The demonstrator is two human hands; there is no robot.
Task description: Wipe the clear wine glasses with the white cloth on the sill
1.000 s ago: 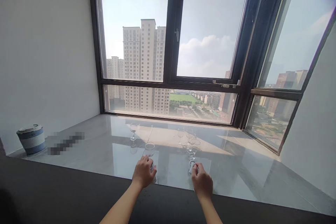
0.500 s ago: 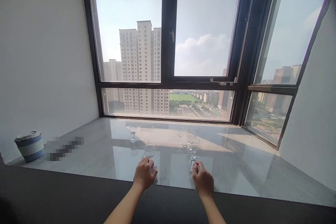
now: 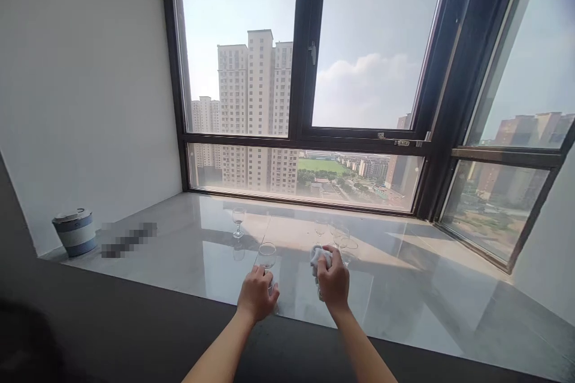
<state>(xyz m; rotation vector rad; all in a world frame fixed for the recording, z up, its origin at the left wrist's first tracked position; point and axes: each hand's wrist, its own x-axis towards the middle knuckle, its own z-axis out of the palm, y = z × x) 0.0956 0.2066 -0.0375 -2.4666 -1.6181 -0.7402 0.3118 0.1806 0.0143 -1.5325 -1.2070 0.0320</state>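
My left hand (image 3: 257,293) is closed around the lower part of a clear stemmed glass (image 3: 267,255), whose bowl shows above my fingers. The glass stands upright near the front of the glossy sill (image 3: 179,275). In my right hand (image 3: 333,278) is a bunched white cloth (image 3: 318,256), pinched between thumb and fingers and held apart from the glass. Just beyond that hand several more clear glasses (image 3: 340,234) stand close together, partly hidden by it. Another stemmed glass (image 3: 238,223) stands upright farther back on the left.
A blue and white bucket (image 3: 75,232) with a lid sits at the sill's left end, beside a blurred patch. Dark-framed windows (image 3: 305,142) rise behind the sill, and a pale wall (image 3: 90,102) bounds it on the left. The sill's front edge drops off toward me.
My right hand has lifted and moved slightly left with the cloth, which now shows more fully. My left hand stays on its glass. The whole view has shifted and tilted a little.
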